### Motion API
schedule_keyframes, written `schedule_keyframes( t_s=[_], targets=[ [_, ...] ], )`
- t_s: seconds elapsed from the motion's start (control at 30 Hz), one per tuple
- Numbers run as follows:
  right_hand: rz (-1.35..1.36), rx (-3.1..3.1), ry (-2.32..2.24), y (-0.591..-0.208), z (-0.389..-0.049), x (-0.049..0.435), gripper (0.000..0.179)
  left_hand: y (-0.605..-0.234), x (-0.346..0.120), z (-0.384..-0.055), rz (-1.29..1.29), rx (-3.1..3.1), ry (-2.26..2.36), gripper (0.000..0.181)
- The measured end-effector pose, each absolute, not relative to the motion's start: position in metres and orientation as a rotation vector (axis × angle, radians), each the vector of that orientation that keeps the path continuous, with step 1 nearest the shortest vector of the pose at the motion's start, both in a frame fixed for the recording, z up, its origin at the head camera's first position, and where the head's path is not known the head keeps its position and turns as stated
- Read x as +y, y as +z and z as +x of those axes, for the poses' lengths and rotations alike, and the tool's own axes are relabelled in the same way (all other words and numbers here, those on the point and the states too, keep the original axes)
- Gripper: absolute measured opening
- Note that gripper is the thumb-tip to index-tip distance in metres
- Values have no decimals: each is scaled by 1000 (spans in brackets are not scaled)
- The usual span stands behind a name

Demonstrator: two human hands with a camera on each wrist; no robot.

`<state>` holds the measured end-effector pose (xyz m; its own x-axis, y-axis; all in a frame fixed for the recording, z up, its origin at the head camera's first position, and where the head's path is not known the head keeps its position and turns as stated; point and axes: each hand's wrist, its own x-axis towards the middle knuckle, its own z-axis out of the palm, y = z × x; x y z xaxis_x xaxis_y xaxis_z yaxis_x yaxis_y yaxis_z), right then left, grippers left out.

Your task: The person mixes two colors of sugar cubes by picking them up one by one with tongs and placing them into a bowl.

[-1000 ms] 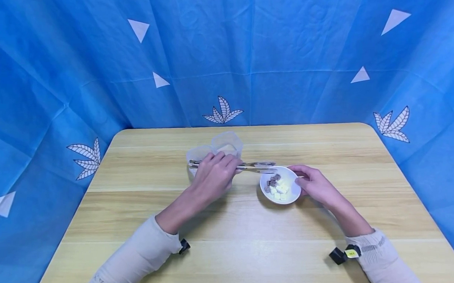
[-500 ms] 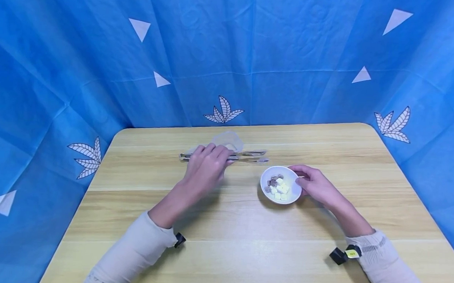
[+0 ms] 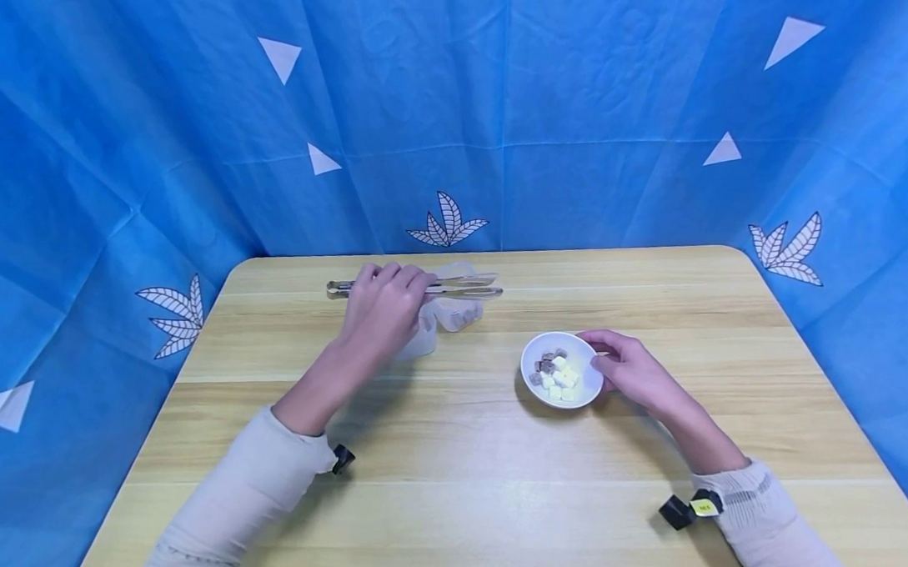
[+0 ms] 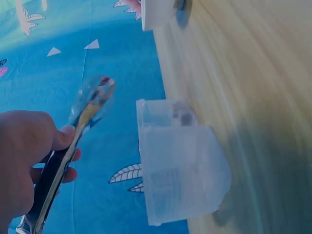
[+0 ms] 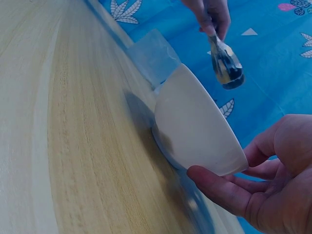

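My left hand (image 3: 385, 308) grips a pair of metal tongs (image 3: 464, 292), held level above two translucent plastic containers (image 4: 187, 170). Nothing shows between the tong tips (image 4: 90, 109), which point to the right. Dark brown pieces (image 3: 464, 317) show through the wall of the container farther right; my left hand partly covers the other one. At the right, my right hand (image 3: 634, 375) holds a white bowl (image 5: 190, 126) by its rim, thumb and fingers on its side. White cubes (image 3: 563, 383) and brown cubes (image 3: 547, 362) lie together in the bowl.
Both containers and the bowl stand on a light wooden table (image 3: 492, 485). A blue patterned cloth (image 3: 580, 113) hangs right behind the table's back edge and along its sides.
My left hand has carried the tongs left and back, away from over the bowl to above the containers, uncovering more of them. My right hand and the bowl have stayed in place.
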<state>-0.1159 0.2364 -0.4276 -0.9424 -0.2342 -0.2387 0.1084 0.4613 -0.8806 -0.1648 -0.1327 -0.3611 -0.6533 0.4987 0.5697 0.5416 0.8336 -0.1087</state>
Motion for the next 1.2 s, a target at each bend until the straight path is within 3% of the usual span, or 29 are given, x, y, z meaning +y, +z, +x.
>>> schedule_keyframes(
  t_s=[0.63, 0.87, 1.2],
  targets=[
    [-106, 2410, -1460, -429, -115, 238, 48, -339, -136, -182, -659, -2545, 201, 18],
    [-104, 2404, -1464, -430, -116, 239, 48, -326, -122, -191, -650, -2815, 299, 9],
    [-122, 2420, -1456, -429, -117, 238, 48, -324, -101, -207, -694, -2910, 468, 19]
  ],
)
